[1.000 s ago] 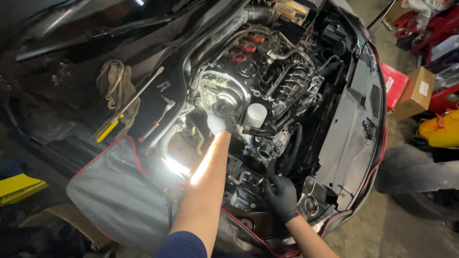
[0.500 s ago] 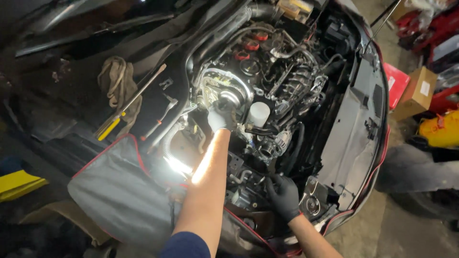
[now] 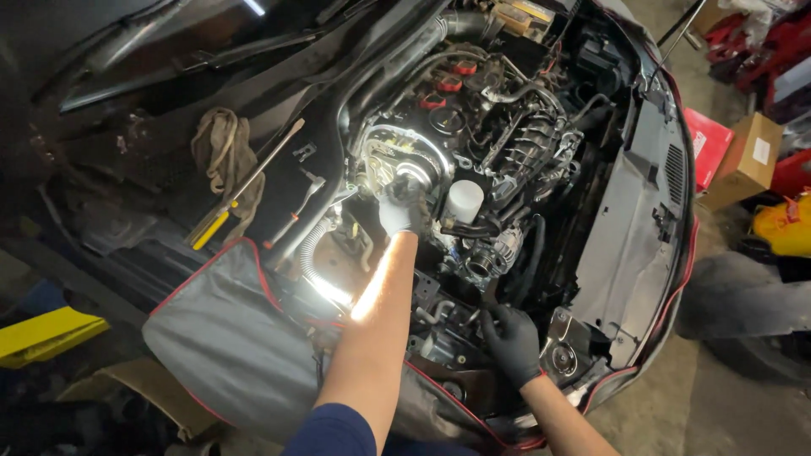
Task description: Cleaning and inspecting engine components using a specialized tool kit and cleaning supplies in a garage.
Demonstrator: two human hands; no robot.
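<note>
My left hand [image 3: 395,211], in a glove lit bright by a work light, reaches into the engine bay. It presses against the shiny metal cover [image 3: 397,160] at the side of the engine [image 3: 498,135]. Its fingers curl at the cover, and what they grip is hidden in the glare. My right hand [image 3: 512,342], in a black glove, rests on dark parts low at the front of the bay, with nothing visible in it. A white cylindrical cap [image 3: 465,201] stands just right of my left hand.
A grey, red-trimmed fender cover [image 3: 228,338] drapes the near left edge. A long yellow-handled tool [image 3: 245,184], a small wrench [image 3: 300,203] and a rag [image 3: 220,139] lie by the cowl. A work light [image 3: 331,291] glows below. Boxes [image 3: 748,160] sit on the floor at right.
Both hands stay almost where they were. The view has shifted slightly, and my left hand sits a touch closer against the metal cover.
</note>
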